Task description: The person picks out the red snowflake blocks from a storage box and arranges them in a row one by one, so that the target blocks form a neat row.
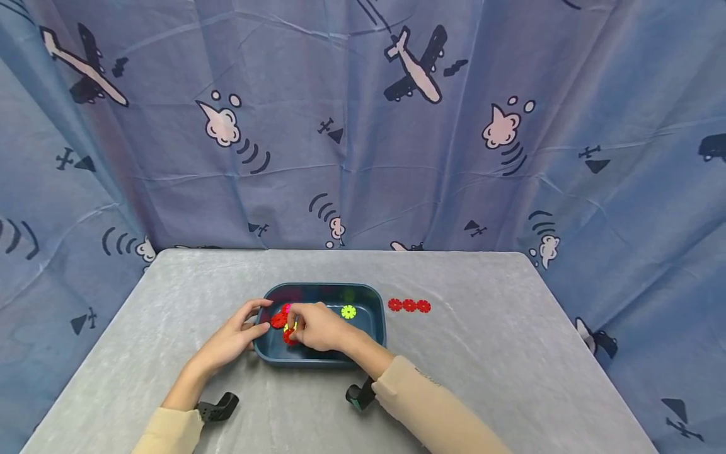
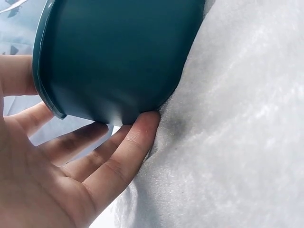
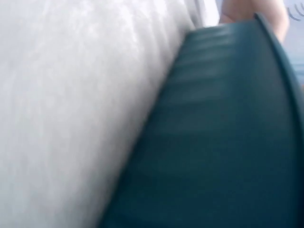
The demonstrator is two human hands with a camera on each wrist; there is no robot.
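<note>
A dark teal plastic tub (image 1: 323, 363) stands on the table with several notched plastic discs inside. My left hand (image 1: 229, 340) holds its left end, the thumb over the rim; the left wrist view shows the other fingers (image 2: 137, 135) against the outer wall. My right hand (image 1: 320, 326) reaches into the tub, curled, with thumb and forefinger pinching a red disc (image 1: 288, 337). A yellow disc behind it is partly hidden by the fingers. More red discs (image 1: 278, 320) and a bit of pink lie beside the fingertips. A lone yellow-green disc (image 1: 348, 312) lies farther right inside.
Three red discs (image 1: 409, 305) form a row on the grey cloth-covered table (image 1: 482, 359), right of the tub. A blue curtain (image 1: 363, 126) with airplane prints hangs behind. Black wrist cameras (image 1: 218, 408) sit on both wrists. In the right wrist view, the tub's side wall (image 3: 213, 142) fills much of the picture.
</note>
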